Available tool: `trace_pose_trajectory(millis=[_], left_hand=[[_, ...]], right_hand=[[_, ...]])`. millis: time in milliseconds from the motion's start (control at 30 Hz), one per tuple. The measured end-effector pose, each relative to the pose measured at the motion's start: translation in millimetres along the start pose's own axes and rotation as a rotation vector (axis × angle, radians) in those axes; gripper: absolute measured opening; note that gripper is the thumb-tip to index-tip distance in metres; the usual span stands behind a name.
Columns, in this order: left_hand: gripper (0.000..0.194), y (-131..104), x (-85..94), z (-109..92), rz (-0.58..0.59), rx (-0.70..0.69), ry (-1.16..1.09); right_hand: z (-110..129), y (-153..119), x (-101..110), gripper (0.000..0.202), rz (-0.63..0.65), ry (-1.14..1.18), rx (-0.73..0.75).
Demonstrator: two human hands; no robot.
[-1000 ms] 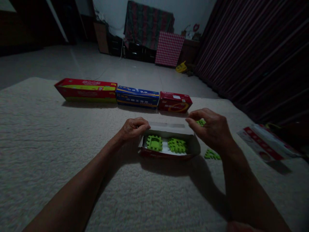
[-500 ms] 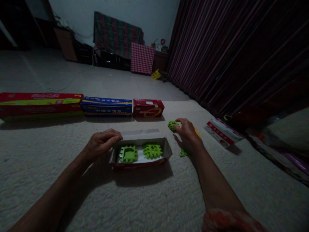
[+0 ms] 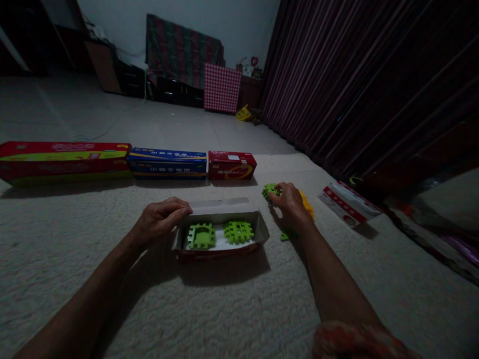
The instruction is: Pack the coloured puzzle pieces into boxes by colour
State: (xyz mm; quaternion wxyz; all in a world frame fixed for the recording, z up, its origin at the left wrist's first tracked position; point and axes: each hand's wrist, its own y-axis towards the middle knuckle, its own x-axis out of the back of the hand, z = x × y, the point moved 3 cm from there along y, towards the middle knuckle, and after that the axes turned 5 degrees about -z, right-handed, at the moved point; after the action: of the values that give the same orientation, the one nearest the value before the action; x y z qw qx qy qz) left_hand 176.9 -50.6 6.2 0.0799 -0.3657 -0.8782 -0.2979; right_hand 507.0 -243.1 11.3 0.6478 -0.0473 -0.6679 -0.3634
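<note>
An open cardboard box [image 3: 224,253] with its back flap raised sits on the pale quilted mat in front of me. Two green toothed plastic blocks lie in it: a left block [image 3: 202,236] with a large opening and a right block [image 3: 238,232] with small holes. My left hand [image 3: 161,219] is closed on the box's back left corner, thumb over the edge. Right of the box, my right hand [image 3: 291,203] pinches another green toothed block [image 3: 268,191] at mat level. A yellow piece [image 3: 307,204] shows behind that hand, and a green piece [image 3: 285,235] is partly hidden below its wrist.
A long red and yellow box [image 3: 67,162], a blue box [image 3: 168,163] and a small red box [image 3: 232,165] stand in a row beyond. To the right is a white and red carton [image 3: 346,204]. A dark curtain [image 3: 318,75] hangs along the right side.
The view has shifted slightly. My right hand stays at the green block, and more of the yellow piece shows behind it. My left hand keeps its place at the box corner.
</note>
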Motion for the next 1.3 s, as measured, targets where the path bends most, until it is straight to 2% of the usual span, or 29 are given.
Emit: trace_pose_trajectory(millis=[100,233,300,367,500,633,767,833,900,1000,1100,1200,1300], left_hand=[[0.025,0,0.1,1,0.010,0.002,-0.002],[0.026,0,-0.3,2,0.012,0.006,-0.001],[0.027,0,-0.1,2,0.004,0.004,0.000],[0.027,-1,0.3,2,0.004,0.007,0.004],[0.027,-1,1.1,2,0.012,0.036,0.021],[0.025,-1,0.5,-1,0.010,0.034,0.013],[0.025,0,-0.9,-2,-0.005,0.021,-0.004],[0.025,0,-1.4,-2,-0.012,0.012,-0.012],[0.023,0,-1.6,-1,-0.021,0.007,-0.019],[0.022,0,-2.0,-1,-0.024,0.011,-0.028],[0.023,-1,-2.2,-1,-0.022,0.030,-0.034],[0.024,-1,-2.0,1,-0.015,0.050,-0.045],[0.025,-1,-2.2,3,0.012,0.071,-0.070]], right_hand=[[11,-15,16,0.031,0.047,-0.064,-0.111],[32,-46,32,0.029,0.193,-0.099,-0.047],[34,-57,34,0.028,0.261,-0.077,-0.013],[31,-60,32,0.030,0.317,-0.001,0.049],[22,-56,21,0.047,0.404,0.203,0.266],[17,-55,8,0.042,0.490,0.241,0.270],[13,-53,10,0.039,0.435,0.229,0.230],[11,-48,22,0.040,0.319,0.246,0.224],[15,-43,43,0.040,0.158,0.298,0.247],[37,-43,81,0.039,-0.019,0.387,0.302],[77,-50,109,0.035,-0.041,0.462,0.399],[121,-57,116,0.033,0.024,0.533,0.542],[156,-60,108,0.031,0.125,0.567,0.656]])
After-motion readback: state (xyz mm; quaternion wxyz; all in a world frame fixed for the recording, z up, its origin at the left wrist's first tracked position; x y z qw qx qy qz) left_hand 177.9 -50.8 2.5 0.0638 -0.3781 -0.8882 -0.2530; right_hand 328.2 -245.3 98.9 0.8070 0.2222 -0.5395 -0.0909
